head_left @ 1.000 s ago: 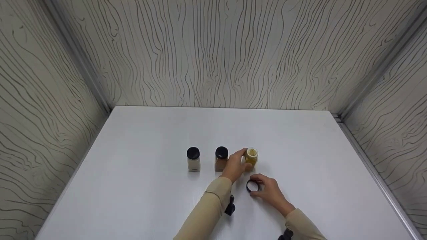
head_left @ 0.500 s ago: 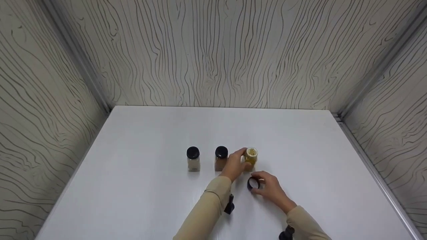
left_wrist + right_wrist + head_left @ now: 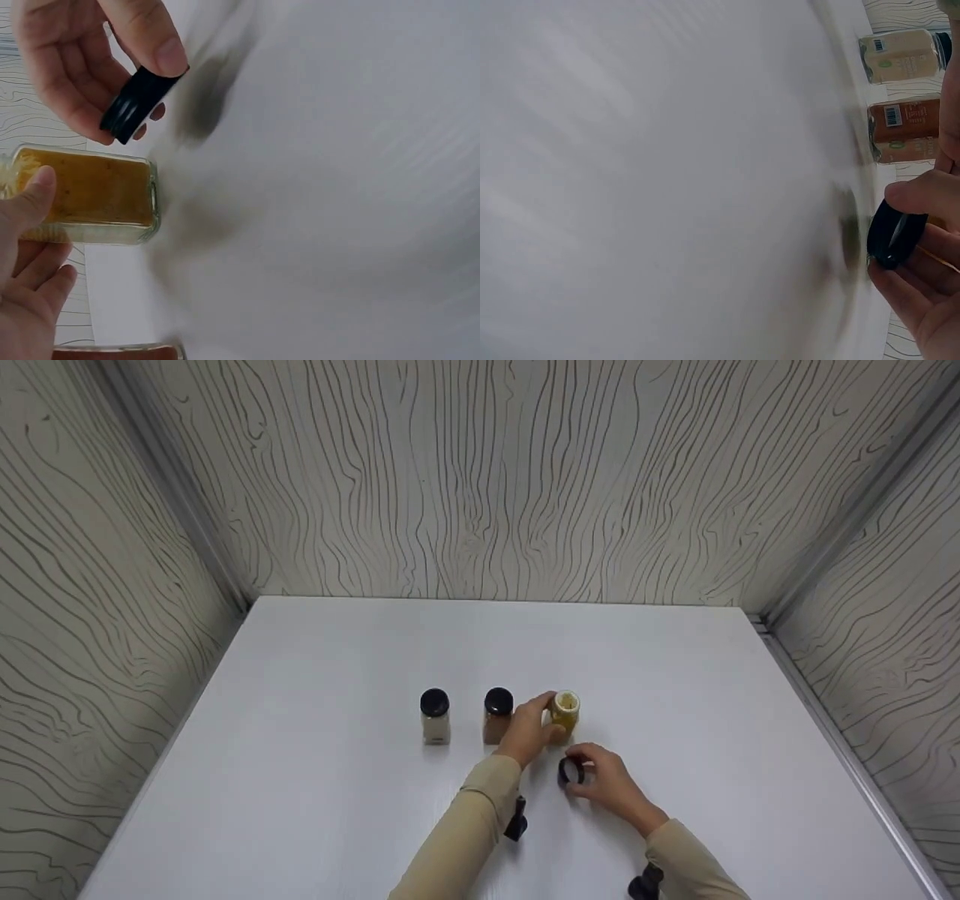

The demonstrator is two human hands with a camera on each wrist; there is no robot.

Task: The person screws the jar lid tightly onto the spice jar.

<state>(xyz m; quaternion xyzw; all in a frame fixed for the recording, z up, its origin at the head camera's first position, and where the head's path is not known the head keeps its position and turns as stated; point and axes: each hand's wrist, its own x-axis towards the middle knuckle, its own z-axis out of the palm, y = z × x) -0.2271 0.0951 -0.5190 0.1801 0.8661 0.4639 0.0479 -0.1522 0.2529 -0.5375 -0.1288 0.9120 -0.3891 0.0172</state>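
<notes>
My left hand (image 3: 527, 733) grips a square glass spice jar (image 3: 568, 720) of yellow powder, fingers behind it and thumb in front. The jar stands upright, its pale round mouth uncovered. Nearer the front edge, my right hand (image 3: 611, 784) pinches a black screw lid (image 3: 139, 103) by its rim between thumb and fingers. In the right wrist view the lid (image 3: 883, 229) is tipped on edge, its hollow side partly showing. The left wrist view has the lid apart from the jar, with a shadow on the table beside it.
Left of the held jar stands a black-lidded jar of reddish-brown powder (image 3: 495, 729), close to my left hand. Farther left is another black-lidded jar with pale contents (image 3: 436, 727). The white table (image 3: 315, 675) meets wood-patterned panels (image 3: 472, 480) at the back and sides.
My right hand has moved slightly away from me, nearer the jar, and the lid has turned more edge-on. My left hand keeps its grip on the jar in the same place.
</notes>
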